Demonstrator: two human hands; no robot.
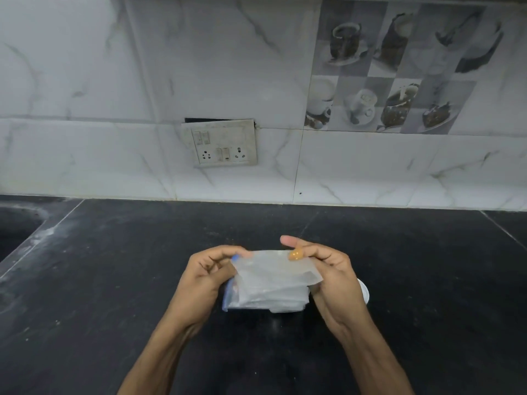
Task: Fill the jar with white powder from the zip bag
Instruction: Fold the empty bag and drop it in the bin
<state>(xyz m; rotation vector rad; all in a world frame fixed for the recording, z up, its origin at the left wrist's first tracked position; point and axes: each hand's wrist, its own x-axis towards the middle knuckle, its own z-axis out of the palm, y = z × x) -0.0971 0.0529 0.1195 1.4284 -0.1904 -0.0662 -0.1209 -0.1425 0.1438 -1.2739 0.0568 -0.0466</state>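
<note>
Your left hand and right hand meet at the lower centre of the frame, above the black stone countertop, and hold between them the clear, folded plastic zip bag with a blue edge strip. Your left fingers curl round the bag's upper left corner and pinch it. Your right thumb and fingers clamp its upper right edge, where a small orange piece shows; what it is cannot be told. The bag looks pale and crumpled, and the powder inside it cannot be made out clearly. Just behind your right hand, at the lower right of centre, a white round object rests on the countertop, mostly hidden; whether it is the jar cannot be told. At the left edge lies a dark sink recess. On the white marble-patterned wall tiles, a white switch-and-socket plate sits at centre, and a grey decorative tile showing cups fills the upper right.
</note>
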